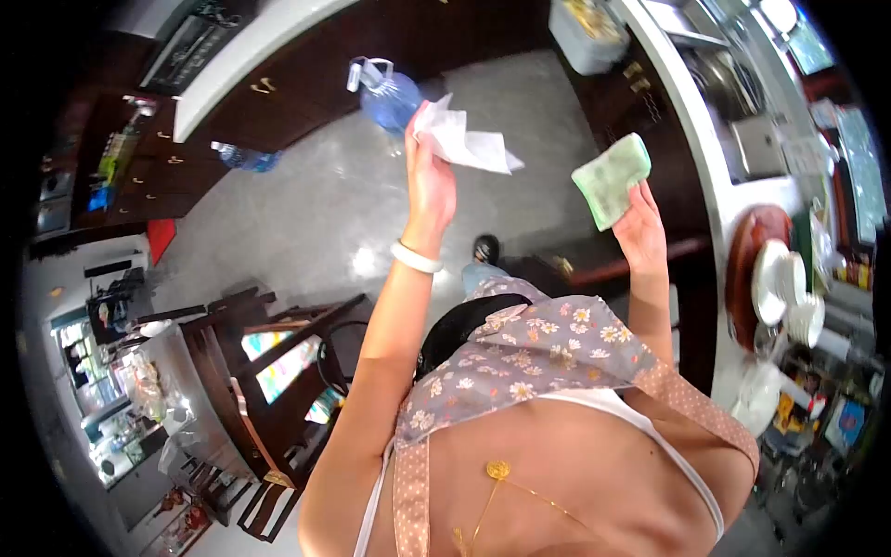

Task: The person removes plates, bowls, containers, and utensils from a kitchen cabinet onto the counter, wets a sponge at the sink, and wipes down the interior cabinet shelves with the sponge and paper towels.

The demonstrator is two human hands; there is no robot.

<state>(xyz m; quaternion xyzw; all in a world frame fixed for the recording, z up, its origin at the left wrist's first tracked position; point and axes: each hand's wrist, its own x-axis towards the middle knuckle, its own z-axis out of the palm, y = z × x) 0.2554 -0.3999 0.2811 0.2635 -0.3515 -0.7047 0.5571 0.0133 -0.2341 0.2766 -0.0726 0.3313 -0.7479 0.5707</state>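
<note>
My left hand [431,190], with a white bangle at its wrist, is closed on a white paper tissue [469,141]. The tissue hangs out to the right of my fingers with its corners loose. My right hand [640,227] pinches a pale green cleaning cloth [613,181] by its lower right edge. Grey smudges mark the middle of the cloth. Both hands are raised in front of me, apart from each other. Beyond the left hand, a big blue water jug [390,99] with a white handle stands on the floor.
A white-edged counter [687,111] with a sink [729,84] runs along my right, stacked plates [770,283] farther back. A bin [587,37] is ahead. Another blue bottle [246,158] lies near dark cabinets. Wooden chairs [269,371] stand left.
</note>
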